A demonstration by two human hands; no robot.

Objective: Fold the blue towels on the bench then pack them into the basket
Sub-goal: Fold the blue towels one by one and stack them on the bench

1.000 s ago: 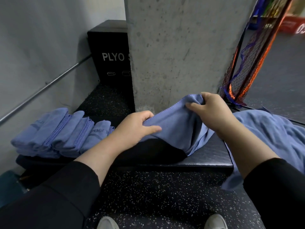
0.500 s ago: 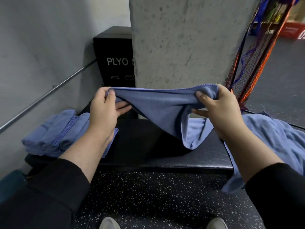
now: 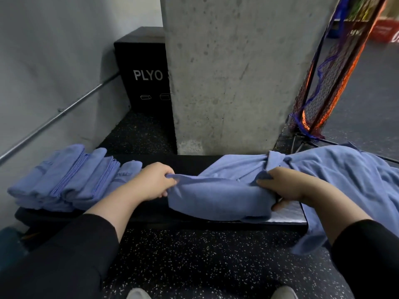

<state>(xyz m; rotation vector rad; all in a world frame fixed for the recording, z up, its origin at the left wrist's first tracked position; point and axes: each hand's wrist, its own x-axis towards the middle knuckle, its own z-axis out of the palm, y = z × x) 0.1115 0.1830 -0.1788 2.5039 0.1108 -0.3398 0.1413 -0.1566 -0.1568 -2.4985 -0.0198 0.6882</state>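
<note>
Nearest, at six o'clock, lay speckled rubber floor and the tips of two shoes. Just beyond ran the front edge of the black bench, and on it, at about one o'clock from the shoes, the towel being folded lay doubled over, its near fold close to that front edge. The left hand pinched the towel's left end between curled fingers and thumb; the right hand gripped the right end, thumb under and fingers over the cloth.

The cloth looked light, thin and limp, sagging between the two grips, so it would likely hold no shape of its own and slide easily on the smooth bench top. Corners and hemmed edges seemed the best places to take hold, kept taut while a fold is laid.

At nine o'clock a row of folded towels leaned overlapping on the bench's left end, close beside the left hand. At three o'clock an unfolded heap of towels spilled over the bench's right end towards the floor. Open bench showed between the left hand and the towel.

At twelve o'clock a concrete pillar stood right behind the bench, limiting reach rearward. No basket could be made out.
</note>
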